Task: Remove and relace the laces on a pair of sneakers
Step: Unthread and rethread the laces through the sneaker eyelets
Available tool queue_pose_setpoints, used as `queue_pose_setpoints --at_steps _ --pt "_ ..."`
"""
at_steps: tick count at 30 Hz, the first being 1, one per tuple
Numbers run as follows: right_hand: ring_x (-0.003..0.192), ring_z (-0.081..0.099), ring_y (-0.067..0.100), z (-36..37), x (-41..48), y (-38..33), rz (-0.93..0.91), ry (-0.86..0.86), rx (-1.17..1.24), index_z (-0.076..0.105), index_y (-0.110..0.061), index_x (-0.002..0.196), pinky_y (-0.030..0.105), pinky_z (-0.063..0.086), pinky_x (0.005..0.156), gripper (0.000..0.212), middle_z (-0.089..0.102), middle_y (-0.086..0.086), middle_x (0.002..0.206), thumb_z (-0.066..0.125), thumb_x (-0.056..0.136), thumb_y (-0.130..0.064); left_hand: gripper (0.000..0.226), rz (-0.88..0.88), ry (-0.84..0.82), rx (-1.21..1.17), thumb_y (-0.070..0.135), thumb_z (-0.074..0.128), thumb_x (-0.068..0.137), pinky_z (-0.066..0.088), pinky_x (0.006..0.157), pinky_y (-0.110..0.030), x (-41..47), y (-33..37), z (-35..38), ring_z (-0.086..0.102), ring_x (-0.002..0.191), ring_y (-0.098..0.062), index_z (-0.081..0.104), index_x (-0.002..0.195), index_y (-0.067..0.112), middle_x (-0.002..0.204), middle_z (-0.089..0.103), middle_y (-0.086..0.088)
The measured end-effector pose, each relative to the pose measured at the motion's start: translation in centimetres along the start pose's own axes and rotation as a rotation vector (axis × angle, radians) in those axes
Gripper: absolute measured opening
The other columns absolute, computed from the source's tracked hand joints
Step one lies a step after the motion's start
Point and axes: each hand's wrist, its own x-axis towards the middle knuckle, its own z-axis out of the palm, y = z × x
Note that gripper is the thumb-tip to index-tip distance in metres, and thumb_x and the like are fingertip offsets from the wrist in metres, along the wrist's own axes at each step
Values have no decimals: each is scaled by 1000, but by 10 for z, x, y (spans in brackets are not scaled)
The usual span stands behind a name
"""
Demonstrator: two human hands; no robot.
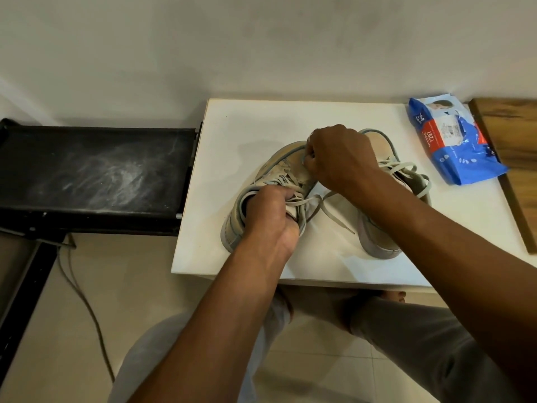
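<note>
You worked on a white, smooth, flat surface point(232, 135) set against the wall. A black, scuffed tray stand point(96, 170) stood to its left and a grained wooden board point(511, 141) lay along its right edge.

Both shoes stood on the surface, toes toward the wall. The left sneaker point(235, 222) was in front of you. The right sneaker point(377, 239) was just beside it, partly hidden by your forearm. Both were beige, with a soft matte upper and grey trim. A glossy, crumpled blue packet point(453, 141) lay well clear at the rear right.

Your left hand point(270, 213) gripped the left sneaker at its collar, fingers curled into the opening. I judge this was to brace the shoe against the pull.

Your right hand point(337, 158) sat over the toe end of the lacing, fingers curled tight and pinching the lace point(296, 200) there. The exact eyelet was hidden.

The lace was flat, pale and woven, slack across the tongue. One loose end point(338, 218) trailed onto the surface between the shoes. I judge removal had only begun on this shoe. The right sneaker's lacing looked loosened but threaded.
</note>
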Motion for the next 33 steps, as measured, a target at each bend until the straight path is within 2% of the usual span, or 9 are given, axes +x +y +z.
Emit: queue_pose_setpoints --at_steps 5,10,13,16,20,23,26,31,33 --pt "68 64 23 -8 0 -3 -12 -232 256 70 -23 74 37 57 64 7 69 2 74 66 79 -23 30 2 -1 -11 -12 47 83 53 88 -58 -2 0 3 69 89 -39 65 100 4 107 68 -23" --pt "69 62 30 1 2 4 45 25 37 73 -17 91 29 41 57 16 69 9 81 60 85 -23 25 11 2 7 -12 47 84 59 74 -41 -1 0 2 66 65 -27 65 90 4 89 67 -17" --pt "69 63 28 -1 1 -2 -35 -98 126 74 -16 86 34 52 60 14 69 7 78 62 82 -22 26 -4 -10 -3 -12 47 83 53 91 -54 -1 0 1 68 86 -38 65 95 2 105 68 -24" --pt "70 64 23 -6 0 -3 -40 -195 222 75 -19 83 38 57 65 10 70 2 77 66 79 -23 26 -3 -5 17 -11 47 83 52 92 -56 -2 -1 2 67 99 -42 65 96 2 112 67 -26" --pt "73 63 31 0 3 4 32 22 66 74 -18 90 32 47 60 15 70 8 83 61 84 -23 26 -1 5 5 -12 46 83 58 73 -40 1 0 1 67 81 -35 64 95 2 99 67 -22" --pt "69 63 28 1 1 -2 -21 -40 118 73 -16 86 32 48 58 14 69 8 79 60 83 -21 28 1 7 -12 -12 46 84 55 88 -52 -2 1 2 67 85 -37 64 99 1 104 68 -23" --pt "69 63 24 -4 0 -6 -40 -176 231 74 -18 83 35 55 62 11 69 4 76 64 79 -22 33 11 11 3 -12 47 82 52 91 -55 -2 0 3 68 93 -38 65 107 0 107 68 -22" --pt "72 63 31 2 3 4 46 41 28 73 -19 92 30 40 59 15 69 8 82 62 86 -26 25 21 46 24 -11 50 81 52 92 -54 0 -1 2 67 101 -40 66 92 5 107 69 -22" --pt "72 63 29 2 1 0 10 16 53 74 -18 92 31 43 58 15 70 8 82 62 86 -24 26 18 37 21 -12 49 82 54 91 -51 -1 0 2 67 99 -40 66 94 3 108 68 -23"
